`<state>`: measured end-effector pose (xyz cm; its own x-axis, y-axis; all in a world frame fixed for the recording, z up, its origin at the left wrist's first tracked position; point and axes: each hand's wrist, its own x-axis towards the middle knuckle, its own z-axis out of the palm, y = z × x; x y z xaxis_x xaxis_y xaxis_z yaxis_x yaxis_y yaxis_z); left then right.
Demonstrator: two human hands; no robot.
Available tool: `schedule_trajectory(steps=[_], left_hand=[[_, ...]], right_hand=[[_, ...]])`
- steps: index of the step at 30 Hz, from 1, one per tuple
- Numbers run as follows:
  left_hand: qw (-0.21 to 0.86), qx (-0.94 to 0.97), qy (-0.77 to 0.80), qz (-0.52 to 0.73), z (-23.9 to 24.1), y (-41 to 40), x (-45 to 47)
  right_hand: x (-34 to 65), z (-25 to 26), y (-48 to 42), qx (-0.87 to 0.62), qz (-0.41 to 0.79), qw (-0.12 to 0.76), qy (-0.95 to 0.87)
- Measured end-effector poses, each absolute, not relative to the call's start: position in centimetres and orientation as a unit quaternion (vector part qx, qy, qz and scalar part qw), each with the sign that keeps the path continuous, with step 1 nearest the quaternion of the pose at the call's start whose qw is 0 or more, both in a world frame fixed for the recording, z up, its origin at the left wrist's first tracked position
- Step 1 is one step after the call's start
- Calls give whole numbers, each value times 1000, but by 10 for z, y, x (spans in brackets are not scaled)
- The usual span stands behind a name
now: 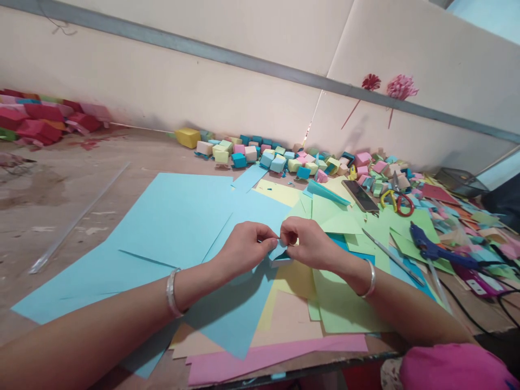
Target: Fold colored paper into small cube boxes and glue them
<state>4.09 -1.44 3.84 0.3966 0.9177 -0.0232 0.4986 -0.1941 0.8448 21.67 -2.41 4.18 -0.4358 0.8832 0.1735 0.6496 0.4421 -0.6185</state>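
Between both hands is a small light blue paper box (280, 258), held a little above the paper sheets. My left hand (246, 246) pinches its left side with thumb and forefinger. From the other side, my right hand (306, 241) grips the box's upper edge with bent fingers. A flap stands up between the fingertips, and part of the box is hidden behind them. Under the hands lie large light blue sheets (174, 216), with pale green sheets (341, 298) to the right.
Many small paper boxes (278, 163) line the wall. To the right lie a phone (360, 196), scissors (397, 203), a long pointed metal blade (394, 257) and a blue glue gun (439, 249) with cables. A clear strip (81, 216) lies left. Pink paper (260, 363) lies along the front edge.
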Motion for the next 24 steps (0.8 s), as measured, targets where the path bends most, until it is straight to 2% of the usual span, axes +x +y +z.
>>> schedule_trajectory(steps=[7, 12, 16, 19, 21, 24], left_hand=[[362, 754, 482, 260, 38, -14, 41], [297, 790, 469, 261, 35, -16, 40], [202, 838, 446, 243, 31, -20, 39], [148, 863, 424, 233, 28, -23, 39], [142, 867, 412, 242, 26, -25, 40], [159, 865, 392, 268, 24, -27, 42]], right_hand=[[227, 65, -27, -437, 306, 196, -823], [225, 60, -29, -467, 279, 241, -804], [218, 45, -29, -489, 204, 222, -818], [215, 37, -33, -486, 65, 190, -851], [213, 35, -38, -475, -34, 172, -862], [211, 36, -46, -452, -111, 172, -868]])
